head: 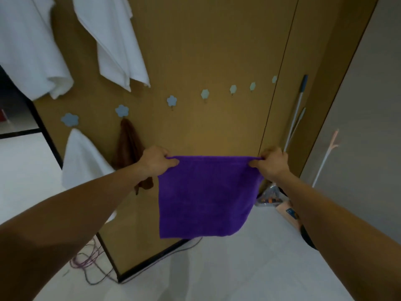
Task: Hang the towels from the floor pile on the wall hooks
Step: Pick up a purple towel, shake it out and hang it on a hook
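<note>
**Holding the purple towel [204,196] spread below the hook row [233,89]**

Head view. The left hand [157,162] and the right hand [272,164] each pinched an upper corner of the purple towel, thumb in front and fingers curled behind. The cloth hung flat at mid-frame with its top edge taut, clear of the floor [238,268] and in front of the wall panel [206,51].

In my judgement the step in hand was bringing this towel to a hook. The nearest free hook [171,101] sat above the towel, left of centre; four more free ones ran up toward the right. To do it well, one hand should bunch a corner, lift it over the peg and settle it before the other lets go. It should keep off the brown towel [128,144], which hung one hook to the left. Whether the towel had a hanging loop could not be told.

The panel was smooth, tan and black-framed at its base, and the floor was pale. A small white towel [84,161] hung at lower left and two larger white towels [117,44] at upper left. Mop handles [297,109] leaned at right. Loose cables [86,261] lay at lower left. The floor pile was not in view.
</note>
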Tool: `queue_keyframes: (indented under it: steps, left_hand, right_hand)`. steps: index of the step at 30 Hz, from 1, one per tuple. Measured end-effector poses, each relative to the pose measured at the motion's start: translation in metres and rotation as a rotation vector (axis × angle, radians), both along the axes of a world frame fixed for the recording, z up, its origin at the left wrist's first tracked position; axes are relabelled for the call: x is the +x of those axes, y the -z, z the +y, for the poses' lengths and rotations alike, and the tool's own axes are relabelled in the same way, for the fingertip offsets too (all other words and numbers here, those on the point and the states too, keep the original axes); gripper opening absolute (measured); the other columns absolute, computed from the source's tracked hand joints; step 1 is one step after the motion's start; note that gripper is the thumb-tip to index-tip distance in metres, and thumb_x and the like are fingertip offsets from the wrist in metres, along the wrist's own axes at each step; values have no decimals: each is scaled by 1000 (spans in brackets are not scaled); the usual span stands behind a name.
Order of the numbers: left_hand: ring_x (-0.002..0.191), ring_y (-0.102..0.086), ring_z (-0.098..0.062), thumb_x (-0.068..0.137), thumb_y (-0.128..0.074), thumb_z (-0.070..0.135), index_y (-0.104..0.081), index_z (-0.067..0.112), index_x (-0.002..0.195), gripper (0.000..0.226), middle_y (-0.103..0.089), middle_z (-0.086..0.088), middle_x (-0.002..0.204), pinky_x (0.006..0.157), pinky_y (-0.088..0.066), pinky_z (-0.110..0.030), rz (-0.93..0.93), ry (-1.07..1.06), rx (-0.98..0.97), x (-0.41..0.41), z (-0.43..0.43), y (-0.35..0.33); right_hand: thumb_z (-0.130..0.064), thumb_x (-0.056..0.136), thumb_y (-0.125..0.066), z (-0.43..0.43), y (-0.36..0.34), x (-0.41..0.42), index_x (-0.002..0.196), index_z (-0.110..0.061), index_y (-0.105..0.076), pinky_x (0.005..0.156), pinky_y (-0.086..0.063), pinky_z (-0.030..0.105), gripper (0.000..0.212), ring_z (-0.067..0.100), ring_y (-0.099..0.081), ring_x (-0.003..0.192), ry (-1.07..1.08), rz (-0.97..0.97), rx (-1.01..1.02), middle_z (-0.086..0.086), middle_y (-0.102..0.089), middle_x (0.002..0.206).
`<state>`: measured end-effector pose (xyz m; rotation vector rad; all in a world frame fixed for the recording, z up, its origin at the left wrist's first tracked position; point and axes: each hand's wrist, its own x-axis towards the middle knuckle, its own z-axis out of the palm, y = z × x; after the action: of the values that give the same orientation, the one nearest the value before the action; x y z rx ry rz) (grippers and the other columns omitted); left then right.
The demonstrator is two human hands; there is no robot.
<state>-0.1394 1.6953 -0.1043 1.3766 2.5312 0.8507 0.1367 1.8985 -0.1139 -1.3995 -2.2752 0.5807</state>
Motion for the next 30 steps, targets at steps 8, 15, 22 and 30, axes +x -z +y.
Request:
queue_keyframes:
  steps: [8, 15, 22, 30]
  left_hand:
    - [39, -38, -2, 80, -62, 8, -34, 19, 56, 39, -35, 14, 45, 36, -28, -13, -47, -19, 364, -36, 4, -24]
    - [73, -55, -3, 91, -45, 1, -52, 20, 92, 21, -59, 5, 85, 54, -41, -3, -152, -95, 479, -76, 30, -25]
    - [64, -59, -5, 91, -57, 32, -57, 23, 70, 22, -62, 13, 63, 55, -42, -7, -294, -21, 437, -99, 77, -17]
    - [57, -57, 2, 90, -62, 37, -55, 30, 67, 26, -60, 11, 63, 52, -40, -4, 9, -266, 429, -143, 159, -23]
  right_hand:
    - [-7, 82, -62, -17, -25, -110, 98, -9, -55, 52, -36, 15, 18, 20, -55, 71, -203, 428, 107, 0, -57, 79]
    - [-16, 90, -63, -6, -29, -171, 102, -15, -68, 74, -45, 16, 14, 13, -62, 90, -560, 589, -366, -1, -68, 102]
    - [-27, 77, -81, 55, -25, -236, 80, -7, -70, 64, -57, 29, 23, 18, -68, 73, -632, 556, -448, 5, -73, 80]
    - [-37, 85, -71, 128, -20, -315, 80, -10, -62, 72, -52, 35, 28, 17, -63, 72, -619, 600, -195, 5, -67, 76]
